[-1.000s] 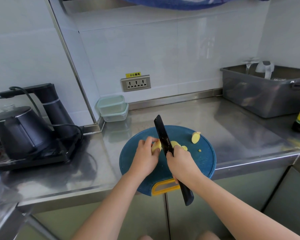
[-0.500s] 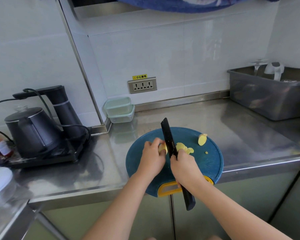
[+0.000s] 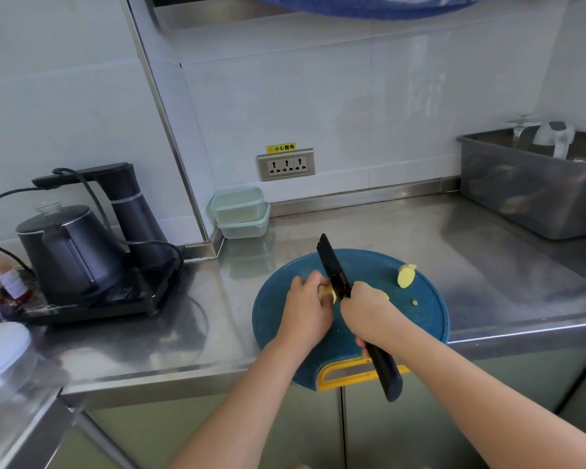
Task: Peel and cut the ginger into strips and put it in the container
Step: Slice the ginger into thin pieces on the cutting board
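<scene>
At the middle of the blue board [image 3: 427,319] the left hand [image 3: 307,306] pinches the ginger [image 3: 329,294]; the right hand [image 3: 369,316] grips the knife [image 3: 334,269], blade against it; best to keep the pinch clear of the edge; slice thin, evenly.

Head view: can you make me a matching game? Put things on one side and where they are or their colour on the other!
Things:
1 knife
2 board
3 kettle
4 boxes

Clues:
A stacked in the back corner by the wall
B blue and round
C held by the right hand
D far left, with a spout

Pairs: 1-C, 2-B, 3-D, 4-A
</scene>
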